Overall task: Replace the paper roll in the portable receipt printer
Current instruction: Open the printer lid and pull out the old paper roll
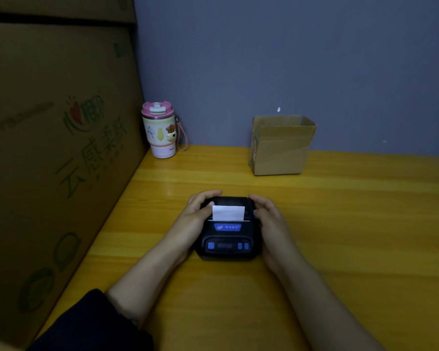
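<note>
A black portable receipt printer (227, 236) with blue buttons lies flat on the yellow wooden table (352, 236). A short white strip of paper (228, 213) sticks up out of its slot. My left hand (197, 214) grips the printer's left side, with the fingers curled over the back corner and the thumb beside the paper. My right hand (269, 216) grips the right side, its fingers over the far right corner. The lid looks closed. The paper roll inside is hidden.
A pink-lidded tumbler (159, 130) stands at the back left corner. An open cardboard box (281, 145) stands against the blue-grey wall behind the printer. A large printed cardboard carton (56, 160) walls off the table's left side.
</note>
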